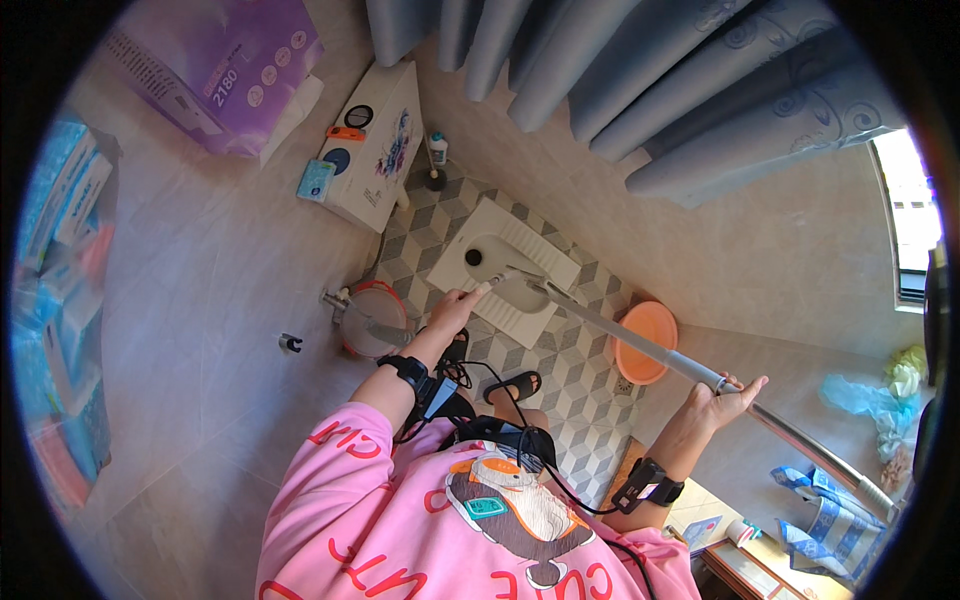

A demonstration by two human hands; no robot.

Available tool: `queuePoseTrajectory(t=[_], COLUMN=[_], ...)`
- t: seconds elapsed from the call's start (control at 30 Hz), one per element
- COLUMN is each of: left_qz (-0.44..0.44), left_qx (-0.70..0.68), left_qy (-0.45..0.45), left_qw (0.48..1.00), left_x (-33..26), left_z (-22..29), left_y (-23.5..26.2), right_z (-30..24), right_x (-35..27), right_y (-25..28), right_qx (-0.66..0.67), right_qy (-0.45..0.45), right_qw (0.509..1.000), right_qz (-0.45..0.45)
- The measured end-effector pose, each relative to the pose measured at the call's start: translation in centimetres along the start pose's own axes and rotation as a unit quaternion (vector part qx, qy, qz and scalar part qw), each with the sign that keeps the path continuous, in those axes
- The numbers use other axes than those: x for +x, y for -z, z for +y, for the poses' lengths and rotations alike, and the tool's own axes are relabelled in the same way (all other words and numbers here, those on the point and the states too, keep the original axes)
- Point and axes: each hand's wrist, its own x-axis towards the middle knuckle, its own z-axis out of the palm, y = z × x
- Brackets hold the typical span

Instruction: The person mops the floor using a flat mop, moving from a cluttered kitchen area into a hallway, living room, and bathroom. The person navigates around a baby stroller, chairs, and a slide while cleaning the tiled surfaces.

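A long silvery pole (650, 348) slants from over the squat toilet (562, 262) down to the lower right. My right hand (722, 398) is closed around its middle, palm up with the thumb sticking out. The pole's far end carries a small grey fork-like fitting (540, 284) above the toilet bowl. My left hand (456, 312) reaches forward and pinches a short pale grey piece (492, 284) that points at this fitting. Whether the short piece is joined to the pole, I cannot tell.
A white toilet-side cabinet (352, 165) stands far left, with a bottle (438, 148) beside it. An orange basin (646, 342) lies right of the toilet, a red-rimmed bucket (374, 318) left, below a tap (336, 299). Blue curtains (640, 90) hang ahead.
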Motion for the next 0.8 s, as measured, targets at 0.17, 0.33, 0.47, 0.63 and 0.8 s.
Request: queuePoseTrajectory(t=[0.17, 0.33, 0.47, 0.63, 0.8], left_qz=[-0.010, -0.045, -0.059, -0.059, -0.046], left_qx=[0.023, 0.026, 0.006, 0.030, 0.042], left_qy=[-0.036, -0.041, -0.058, -0.060, -0.035], left_qw=[0.999, 0.998, 0.997, 0.996, 0.997], left_x=[0.7, -0.9, -2.3, -1.7, -0.8], left_z=[-0.5, 0.7, 1.7, 1.2, -0.4], left_y=[-0.3, -0.7, -1.2, -1.6, -1.4], right_z=[0.3, 0.6, 0.7, 1.1, 1.7], right_x=[0.5, 0.7, 0.8, 2.0, 3.6], right_y=[-0.3, -0.7, -0.9, -0.4, 0.6], right_qx=[0.000, -0.012, -0.025, -0.037, -0.052], right_qy=[-0.042, -0.064, -0.077, -0.090, -0.108], right_qw=[0.998, 0.993, 0.991, 0.990, 0.989], right_qz=[0.056, 0.097, 0.103, 0.102, 0.085])
